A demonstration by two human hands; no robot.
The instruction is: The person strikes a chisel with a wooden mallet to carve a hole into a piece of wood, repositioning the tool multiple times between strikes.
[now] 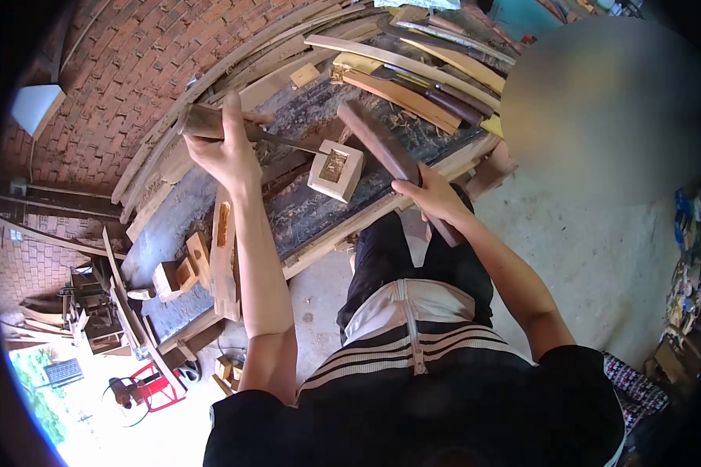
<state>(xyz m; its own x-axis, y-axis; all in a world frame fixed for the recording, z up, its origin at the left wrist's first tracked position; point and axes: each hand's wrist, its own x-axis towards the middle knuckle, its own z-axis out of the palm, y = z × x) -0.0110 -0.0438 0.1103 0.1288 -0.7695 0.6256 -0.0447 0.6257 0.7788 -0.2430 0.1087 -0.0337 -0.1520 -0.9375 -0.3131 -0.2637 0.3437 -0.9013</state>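
My left hand [227, 148] is closed round the wooden handle of a chisel [288, 143], whose blade slants down to the right. The blade's tip meets the edge of a recess in a pale wooden block [339, 185]. Shavings lie inside that squared recess. In my right hand [432, 196] is a dark wooden mallet [375, 140], a long bar tilted up and to the left. Its upper end stands to the right of the block, apart from the chisel handle. The block sits on the dark workbench [304, 218] near its front edge.
Long wooden strips [405, 58] and a brown-handled saw or knife [452, 103] lie along the bench's back right. Several cut wooden pieces [199, 261] stand at the left. A brick wall [140, 78] rises behind. Shavings are scattered over the benchtop.
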